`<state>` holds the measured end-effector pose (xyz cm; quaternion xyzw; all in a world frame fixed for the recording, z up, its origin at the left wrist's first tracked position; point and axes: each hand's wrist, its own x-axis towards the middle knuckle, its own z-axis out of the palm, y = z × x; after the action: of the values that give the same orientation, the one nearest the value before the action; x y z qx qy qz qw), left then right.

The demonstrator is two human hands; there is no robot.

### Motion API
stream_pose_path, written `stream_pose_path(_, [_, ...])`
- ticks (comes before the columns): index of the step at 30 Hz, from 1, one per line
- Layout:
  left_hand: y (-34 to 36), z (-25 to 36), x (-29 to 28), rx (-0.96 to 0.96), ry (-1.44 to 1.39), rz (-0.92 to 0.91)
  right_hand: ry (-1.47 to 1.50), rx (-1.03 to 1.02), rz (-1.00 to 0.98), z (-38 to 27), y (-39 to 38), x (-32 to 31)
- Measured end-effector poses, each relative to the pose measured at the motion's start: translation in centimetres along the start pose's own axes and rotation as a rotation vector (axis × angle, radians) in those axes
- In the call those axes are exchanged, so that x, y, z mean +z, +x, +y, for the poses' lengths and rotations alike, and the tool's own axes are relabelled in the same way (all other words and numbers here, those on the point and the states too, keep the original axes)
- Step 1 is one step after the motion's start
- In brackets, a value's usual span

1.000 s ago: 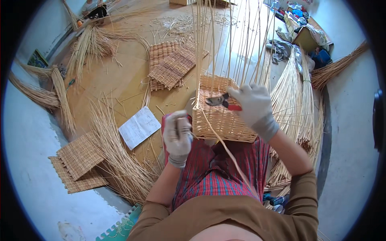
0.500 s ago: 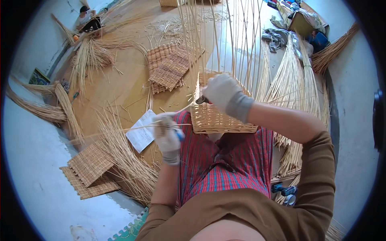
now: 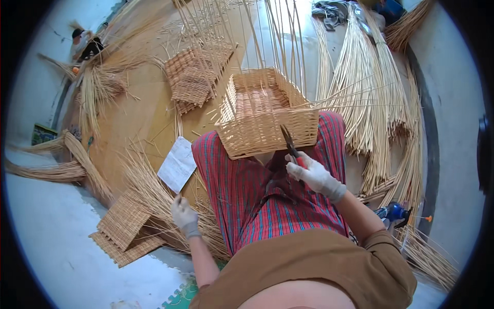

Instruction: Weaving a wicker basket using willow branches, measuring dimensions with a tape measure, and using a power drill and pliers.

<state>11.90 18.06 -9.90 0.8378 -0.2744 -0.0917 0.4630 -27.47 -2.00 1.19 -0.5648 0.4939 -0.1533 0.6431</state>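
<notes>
A half-woven wicker basket (image 3: 257,135) rests across my thighs, its long upright stakes rising from the far side. One long pale strand crosses the near rim and runs out to the right. My right hand (image 3: 318,178), in a white glove with a grey cuff, grips dark-jawed pliers (image 3: 292,145) with red on the handle. Their jaws point up in front of the basket's near wall. Lower left, my gloved left hand (image 3: 184,214) is closed over a bundle of loose wicker strands (image 3: 149,180); what its fingers hold, if anything, is too small to make out.
Woven panels (image 3: 198,77) lie on the floor beyond the basket, and more panels (image 3: 123,221) lie at left. A paper sheet (image 3: 177,164) sits near my left knee. Wicker bundles (image 3: 360,77) and a blue tool (image 3: 393,212) are at right. A person (image 3: 85,45) sits far left.
My right hand has drawn back from inside the basket, bringing the pliers into view. My left hand has dropped lower left, away from the strand it held. The view has shifted.
</notes>
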Motion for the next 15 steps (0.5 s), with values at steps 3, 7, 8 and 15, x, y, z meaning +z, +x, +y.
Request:
stream_pose_path(3, [-0.4, 15.9, 5.0, 0.506, -0.031, -0.103, 0.17, -0.092, 0.006, -0.3, 1.3, 1.5])
stream_pose_path(7, [-0.7, 26.8, 11.6, 0.912, -0.019, -0.183, 0.065, -0.045, 0.055, -1.6, 2.4, 1.3])
stream_pose_path(8, [-0.5, 27.7, 13.2, 0.902, 0.04, -0.219, 0.061, -0.058, 0.058, -1.6, 2.6, 1.4])
stream_pose_path(15, [0.4, 26.8, 17.1, 0.959, 0.181, -0.226, -0.07, -0.092, 0.121, -0.6, 3.3, 1.1])
